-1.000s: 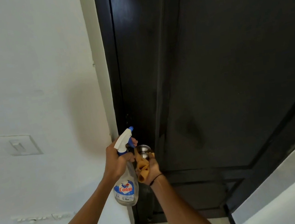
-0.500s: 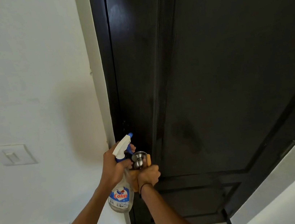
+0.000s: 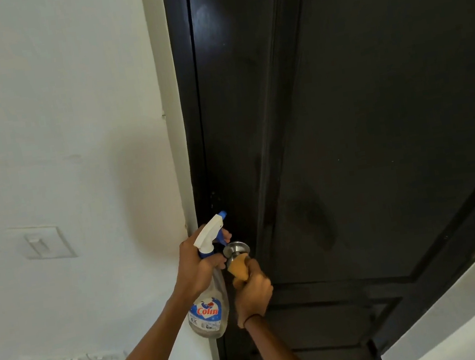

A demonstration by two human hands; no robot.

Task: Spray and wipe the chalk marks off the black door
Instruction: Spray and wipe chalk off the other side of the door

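Left hand [image 3: 195, 265] around spray bottle [image 3: 209, 305], right hand [image 3: 253, 293] with cloth [image 3: 239, 268] at doorknob [image 3: 236, 248]

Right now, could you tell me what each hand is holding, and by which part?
The left hand grips the spray bottle by its neck under the trigger head. The right hand holds the orange cloth by its lower end.

one spray bottle [image 3: 208, 306], one cloth [image 3: 239, 268], one door [image 3: 345, 134], one knob [image 3: 236, 248].
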